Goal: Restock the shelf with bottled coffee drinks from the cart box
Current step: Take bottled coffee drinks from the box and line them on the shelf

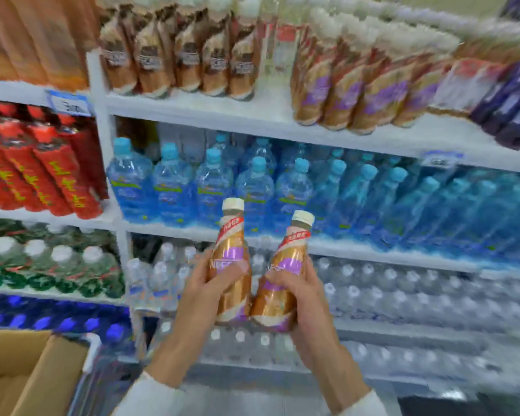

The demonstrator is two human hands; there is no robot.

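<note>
My left hand (203, 291) grips a gold and purple coffee bottle (233, 238) with a cream cap, held upright. My right hand (303, 295) holds a second matching coffee bottle (285, 259), tilted slightly right. The two bottles touch near their bases, in front of the shelves at centre. On the top shelf (252, 115), a row of the same gold and purple coffee bottles (357, 94) stands at the right, with brown coffee bottles (180, 61) to their left and a gap between the two groups. The open cardboard cart box (27, 373) sits at the lower left.
Blue water bottles (252, 187) fill the shelf below the coffee. Clear white-capped bottles (403, 292) fill the lower shelves. Red bottles (36, 163) and green-labelled bottles (51, 265) stand in the left bay. Dark purple bottles (514, 97) sit at the far right.
</note>
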